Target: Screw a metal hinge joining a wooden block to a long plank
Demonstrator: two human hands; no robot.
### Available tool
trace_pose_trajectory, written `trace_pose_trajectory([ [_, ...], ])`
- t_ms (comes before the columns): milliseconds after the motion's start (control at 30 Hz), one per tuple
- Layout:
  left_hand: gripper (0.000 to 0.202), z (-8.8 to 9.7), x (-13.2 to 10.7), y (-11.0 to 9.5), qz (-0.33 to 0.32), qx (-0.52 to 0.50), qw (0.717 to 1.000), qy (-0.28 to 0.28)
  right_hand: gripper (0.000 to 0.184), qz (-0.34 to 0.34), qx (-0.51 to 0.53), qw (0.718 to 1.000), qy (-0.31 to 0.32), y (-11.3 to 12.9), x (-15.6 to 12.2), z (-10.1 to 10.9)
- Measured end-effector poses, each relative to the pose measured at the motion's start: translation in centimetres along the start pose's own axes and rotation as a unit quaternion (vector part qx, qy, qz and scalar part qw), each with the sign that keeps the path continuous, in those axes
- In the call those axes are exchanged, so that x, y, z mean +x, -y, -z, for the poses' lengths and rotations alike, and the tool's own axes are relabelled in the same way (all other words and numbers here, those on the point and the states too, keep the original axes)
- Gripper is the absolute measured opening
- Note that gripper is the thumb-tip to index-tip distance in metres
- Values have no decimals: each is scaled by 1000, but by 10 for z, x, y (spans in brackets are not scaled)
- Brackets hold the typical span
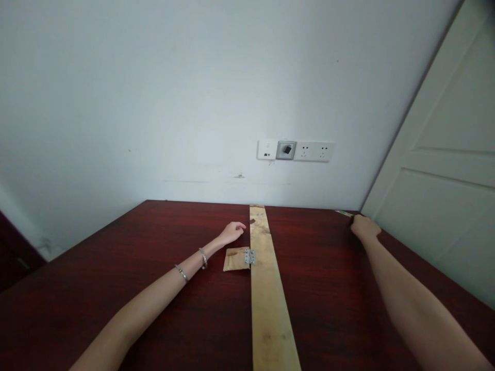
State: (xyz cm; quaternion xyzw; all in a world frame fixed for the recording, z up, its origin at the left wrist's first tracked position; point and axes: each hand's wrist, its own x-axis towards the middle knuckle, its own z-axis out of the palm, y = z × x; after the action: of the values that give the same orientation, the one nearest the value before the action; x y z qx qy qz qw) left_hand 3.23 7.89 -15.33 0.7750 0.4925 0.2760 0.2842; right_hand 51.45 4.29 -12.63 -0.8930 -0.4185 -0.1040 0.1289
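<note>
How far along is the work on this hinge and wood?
Done: the metal hinge sits against the small wooden piece, beside the long plank; whether it's fastened, I can't tell. In hand: nothing clearly; the left hand lies beside the small piece, and the right hand touches a green-edged strip at the far edge of the red table. Left: nothing shows the hinge fixed to the plank.

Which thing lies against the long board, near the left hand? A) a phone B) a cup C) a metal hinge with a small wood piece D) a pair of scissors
C. The metal hinge and small wood piece lie at the edge of the long board, just below the left hand.
</note>
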Motion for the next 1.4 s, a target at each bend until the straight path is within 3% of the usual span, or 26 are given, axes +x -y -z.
trace_pose_trajectory([
  [133, 31, 13, -4, -12, -14, -15, 998, 53, 37, -27, 25, 998, 57, -3, -4, 8],
  [267, 39, 40, -17, -37, -63, 0, 975, 212, 37, -19, 56, 997, 53, 2, -10, 25],
  [400, 57, 62, -34, -63, -94, 54, 969, 223, 40, 21, 105, 994, -1, 19, -13, 58],
  [567, 84, 60, -50, -79, -99, 158, 944, 271, 68, 101, 199, 972, -78, 58, -33, 113],
  [667, 101, 55, -55, -83, -100, 249, 909, 319, 82, 173, 383, 898, -128, 86, -68, 144],
  [800, 104, 53, -62, -85, -114, 319, 870, 359, 91, 270, 535, 793, -110, 123, -127, 170],
  [900, 102, 51, -64, -84, -122, 317, 869, 360, 89, 315, 597, 733, -79, 147, -161, 175],
  [967, 102, 49, -64, -84, -134, 308, 870, 362, 85, 333, 616, 712, -57, 160, -177, 172],
  [1233, 81, 40, -62, -82, -148, 339, 855, 363, 75, 344, 624, 700, -44, 190, -211, 141],
  [1400, 84, 40, -61, -81, -135, 343, 855, 366, 73, 354, 622, 697, -54, 194, -220, 137],
])
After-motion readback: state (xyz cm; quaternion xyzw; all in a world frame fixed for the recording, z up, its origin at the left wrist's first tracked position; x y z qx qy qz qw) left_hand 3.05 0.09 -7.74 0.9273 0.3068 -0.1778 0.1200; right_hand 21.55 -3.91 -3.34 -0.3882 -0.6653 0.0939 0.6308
